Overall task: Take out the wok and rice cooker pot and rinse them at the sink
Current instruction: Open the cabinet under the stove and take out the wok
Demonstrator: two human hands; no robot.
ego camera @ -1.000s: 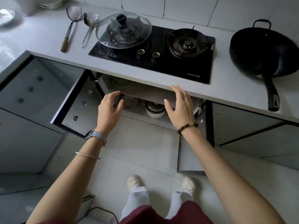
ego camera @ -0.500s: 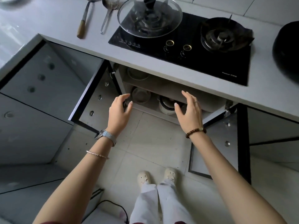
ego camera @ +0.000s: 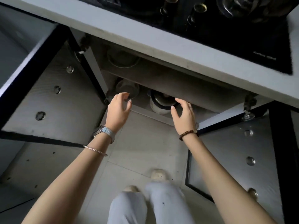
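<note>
A white rice cooker (ego camera: 159,103) with its dark pot inside stands on the floor of the open cabinet under the stove. My right hand (ego camera: 183,114) hovers just to its right, fingers spread and loosely curved, holding nothing. My left hand (ego camera: 119,109) reaches in on the left, fingers relaxed, close to a round clear lid or bowl (ego camera: 127,89) without gripping it. The wok is out of view.
Both cabinet doors stand wide open, the left door (ego camera: 53,101) and the right door (ego camera: 242,159). A shelf above holds a metal bowl (ego camera: 122,59). The counter edge (ego camera: 161,44) and black gas stove (ego camera: 234,29) overhang. My feet are on the tiled floor (ego camera: 142,143).
My head has dropped lower and nearer the cabinet, so the wok has left the view. Both hands have moved forward to the cabinet opening, either side of the rice cooker.
</note>
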